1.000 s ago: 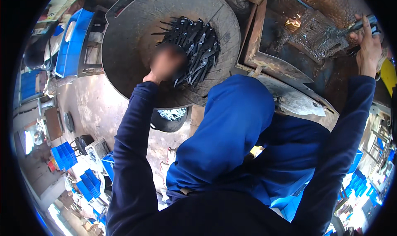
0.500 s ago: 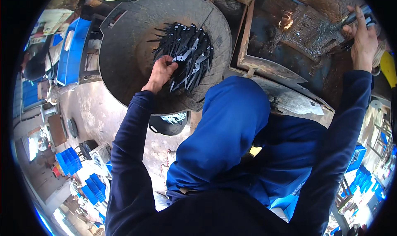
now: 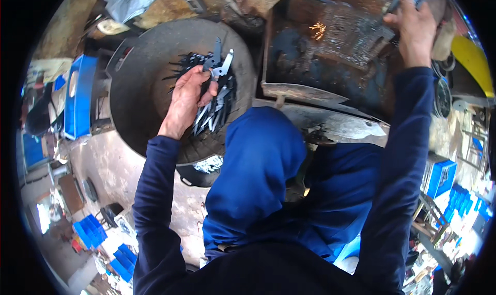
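— So, what is the left hand (image 3: 187,101) doing over that round dark pan (image 3: 150,62)?

— It is lifting a small metal plier blank (image 3: 219,65) out of the pile of blanks (image 3: 212,101), fingers closed around its lower end so the forked tip is pointing toward twelve o'clock, clear of the heap.

— How many blanks?

— One in the hand; the pile beneath is too tangled to count, easily dozens, lying toward three o'clock inside the single pan.

— And the right hand (image 3: 413,24)?

— It is reaching up at one o'clock, fingers closed on a dark tool handle (image 3: 398,0) above the rusty metal tray (image 3: 330,47), probably keeping it steady. One spot is glowing orange (image 3: 318,31) there.

— Anything else?

— Blue crates (image 3: 77,104) are standing at nine o'clock.
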### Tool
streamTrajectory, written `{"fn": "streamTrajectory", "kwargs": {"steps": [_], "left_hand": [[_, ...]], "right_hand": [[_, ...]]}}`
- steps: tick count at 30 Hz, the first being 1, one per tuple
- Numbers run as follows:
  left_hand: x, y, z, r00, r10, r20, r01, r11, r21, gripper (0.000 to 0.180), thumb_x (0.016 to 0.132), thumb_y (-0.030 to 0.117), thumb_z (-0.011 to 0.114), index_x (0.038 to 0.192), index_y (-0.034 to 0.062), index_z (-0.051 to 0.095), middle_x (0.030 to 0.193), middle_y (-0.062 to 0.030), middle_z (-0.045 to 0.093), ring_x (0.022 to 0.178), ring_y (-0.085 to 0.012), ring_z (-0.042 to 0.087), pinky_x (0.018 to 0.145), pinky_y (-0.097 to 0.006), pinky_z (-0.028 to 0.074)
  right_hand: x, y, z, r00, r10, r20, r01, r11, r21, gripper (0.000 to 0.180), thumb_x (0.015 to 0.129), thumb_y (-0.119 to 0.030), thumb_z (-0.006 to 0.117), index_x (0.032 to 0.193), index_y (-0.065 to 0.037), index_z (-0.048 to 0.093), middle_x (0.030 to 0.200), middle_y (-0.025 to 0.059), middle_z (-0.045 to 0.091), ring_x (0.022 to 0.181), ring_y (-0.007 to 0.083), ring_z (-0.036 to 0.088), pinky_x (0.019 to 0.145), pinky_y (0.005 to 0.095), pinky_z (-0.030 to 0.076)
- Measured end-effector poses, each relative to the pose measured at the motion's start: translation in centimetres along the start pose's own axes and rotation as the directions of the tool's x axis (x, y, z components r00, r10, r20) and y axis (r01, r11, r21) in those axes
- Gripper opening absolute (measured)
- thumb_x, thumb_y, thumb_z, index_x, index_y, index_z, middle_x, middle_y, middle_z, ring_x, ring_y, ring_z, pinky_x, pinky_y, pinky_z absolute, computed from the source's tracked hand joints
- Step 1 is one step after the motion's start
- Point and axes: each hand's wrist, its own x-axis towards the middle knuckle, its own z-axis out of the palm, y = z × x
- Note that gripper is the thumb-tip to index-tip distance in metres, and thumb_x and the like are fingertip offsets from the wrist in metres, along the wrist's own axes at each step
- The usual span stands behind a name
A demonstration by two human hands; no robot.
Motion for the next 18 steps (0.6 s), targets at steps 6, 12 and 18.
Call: {"fn": "streamTrajectory", "kwargs": {"steps": [6,12,18], "left_hand": [[0.5,2.8,5.9,0.965,0.119,0.233,-0.104,0.992,-0.072,0.016,0.098,0.016,0.054,0.106,0.0043,0.061,0.089,-0.0011,0.061,0.074,-0.0056,0.055,0.057,-0.018,0.039],[1.2,6.1,15.2,0.886,0.273,0.376,-0.293,0.956,-0.005,0.027,0.102,0.018,0.051,0.117,-0.0017,0.060,0.080,0.0017,0.052,0.065,-0.0044,0.046,0.054,-0.018,0.032],[2.7,9.0,22.3,0.839,0.391,0.377,-0.386,0.918,-0.093,0.029,0.102,0.021,0.052,0.114,-0.0038,0.061,0.069,0.0026,0.042,0.054,-0.0037,0.035,0.050,-0.021,0.026]], "right_hand": [[0.4,0.7,1.0,0.997,-0.066,0.044,0.066,0.998,-0.008,0.023,0.097,-0.021,0.060,0.102,0.001,0.058,0.078,0.0063,0.064,0.045,0.0108,0.051,0.039,0.0266,0.044],[1.8,2.8,0.5,0.930,-0.350,-0.111,0.317,0.918,-0.238,0.026,0.096,-0.022,0.060,0.102,0.003,0.057,0.078,0.0233,0.062,0.072,0.0368,0.065,0.065,0.0450,0.048],[0.3,1.3,0.3,0.962,-0.238,-0.136,0.196,0.944,-0.266,0.025,0.085,-0.017,0.069,0.099,0.002,0.061,0.085,0.0275,0.066,0.084,0.0472,0.063,0.075,0.0510,0.051]]}}
